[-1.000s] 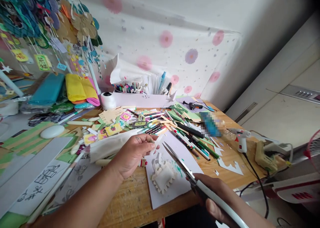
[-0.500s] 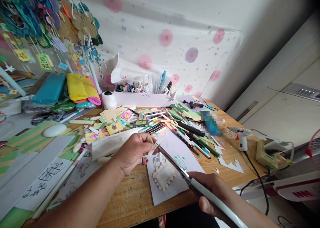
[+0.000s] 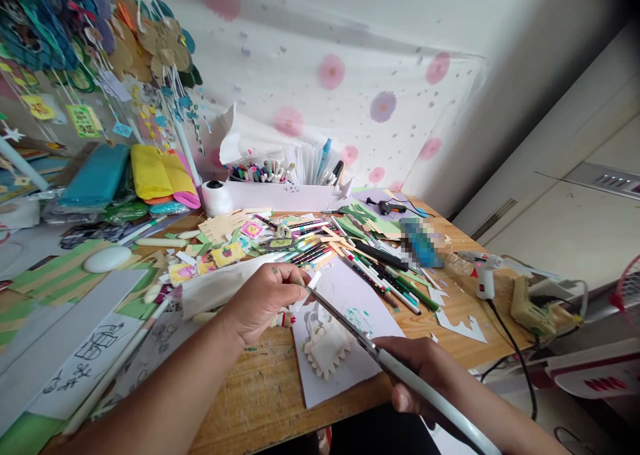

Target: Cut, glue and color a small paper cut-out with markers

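My left hand (image 3: pixel 267 296) pinches a small white piece (image 3: pixel 314 280) between thumb and fingers. In my right hand (image 3: pixel 417 368) are long-handled scissors (image 3: pixel 350 326), their blades pointing up and left, with the tips at the white piece beside my left fingertips. The blades look nearly closed. Below them, a cream pouch-like item with a zigzag edge (image 3: pixel 327 348) lies on a white sheet (image 3: pixel 320 392) with green marks. A small red and white figure (image 3: pixel 286 320) sits partly behind my left hand.
Pens (image 3: pixel 395 285) and paper scraps (image 3: pixel 227 227) cover the middle of the wooden table (image 3: pixel 250 402). A glue gun (image 3: pixel 485 275) with a black cord stands at the right. A box of markers (image 3: pixel 280 196) is at the back, near a white spool (image 3: pixel 217 198).
The scissor blades have closed further at the white piece, which now looks smaller. My hands have barely moved, and the view has shifted slightly.
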`<state>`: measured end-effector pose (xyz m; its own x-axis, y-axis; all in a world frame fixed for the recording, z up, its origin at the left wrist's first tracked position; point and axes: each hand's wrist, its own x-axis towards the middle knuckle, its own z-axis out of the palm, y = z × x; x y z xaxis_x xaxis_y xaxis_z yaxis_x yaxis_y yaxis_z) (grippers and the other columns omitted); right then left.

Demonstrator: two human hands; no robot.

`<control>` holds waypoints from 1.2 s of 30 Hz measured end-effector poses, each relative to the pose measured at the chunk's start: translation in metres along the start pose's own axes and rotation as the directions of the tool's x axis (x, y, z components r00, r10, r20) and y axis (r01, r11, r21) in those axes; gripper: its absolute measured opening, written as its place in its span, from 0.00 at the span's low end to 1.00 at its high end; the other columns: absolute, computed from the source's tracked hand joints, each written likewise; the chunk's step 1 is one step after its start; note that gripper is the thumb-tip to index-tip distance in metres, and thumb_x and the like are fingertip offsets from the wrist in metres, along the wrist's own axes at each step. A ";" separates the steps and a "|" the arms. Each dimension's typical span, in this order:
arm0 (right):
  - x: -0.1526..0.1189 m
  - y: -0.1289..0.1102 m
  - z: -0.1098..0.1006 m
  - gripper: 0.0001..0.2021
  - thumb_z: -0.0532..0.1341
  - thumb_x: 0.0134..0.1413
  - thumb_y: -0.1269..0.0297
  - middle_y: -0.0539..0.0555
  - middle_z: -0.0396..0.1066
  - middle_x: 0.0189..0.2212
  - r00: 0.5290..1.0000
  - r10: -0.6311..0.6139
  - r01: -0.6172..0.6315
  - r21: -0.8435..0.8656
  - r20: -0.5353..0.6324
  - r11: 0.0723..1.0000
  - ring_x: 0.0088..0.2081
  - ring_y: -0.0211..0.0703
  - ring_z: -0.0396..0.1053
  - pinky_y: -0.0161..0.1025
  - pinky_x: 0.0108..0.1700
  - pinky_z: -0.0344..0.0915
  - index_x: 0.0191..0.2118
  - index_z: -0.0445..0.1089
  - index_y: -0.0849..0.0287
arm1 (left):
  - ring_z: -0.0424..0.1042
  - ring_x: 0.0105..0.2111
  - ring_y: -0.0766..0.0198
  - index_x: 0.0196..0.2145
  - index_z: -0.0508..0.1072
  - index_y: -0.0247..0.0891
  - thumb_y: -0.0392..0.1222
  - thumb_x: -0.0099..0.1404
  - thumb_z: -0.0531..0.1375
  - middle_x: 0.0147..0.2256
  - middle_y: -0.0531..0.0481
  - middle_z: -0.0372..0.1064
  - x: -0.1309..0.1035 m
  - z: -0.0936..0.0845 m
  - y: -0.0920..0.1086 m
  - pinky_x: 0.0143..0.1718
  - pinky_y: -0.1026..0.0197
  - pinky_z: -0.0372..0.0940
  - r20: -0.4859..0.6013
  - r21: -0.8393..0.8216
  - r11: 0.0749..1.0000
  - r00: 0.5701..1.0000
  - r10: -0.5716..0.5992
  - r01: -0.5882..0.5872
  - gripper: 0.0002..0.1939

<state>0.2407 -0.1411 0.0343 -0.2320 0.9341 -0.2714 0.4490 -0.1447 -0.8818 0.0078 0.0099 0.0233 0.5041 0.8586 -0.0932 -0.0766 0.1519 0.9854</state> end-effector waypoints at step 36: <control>0.009 0.039 -0.027 0.26 0.61 0.53 0.48 0.52 0.72 0.26 0.830 -0.187 -0.042 -0.393 -0.525 0.919 0.27 0.45 0.69 0.36 0.30 0.64 0.52 0.69 0.61 | 0.77 0.29 0.60 0.29 0.75 0.34 0.51 0.47 0.72 0.26 0.48 0.77 0.005 -0.006 -0.009 0.34 0.61 0.67 0.160 0.097 0.992 0.982 -0.098 0.083 0.19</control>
<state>0.2792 -0.1298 0.0074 0.1766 0.9740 0.1417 0.7613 -0.0439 -0.6470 0.0059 0.0161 0.0128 0.6407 0.7498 -0.1653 0.0493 0.1747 0.9834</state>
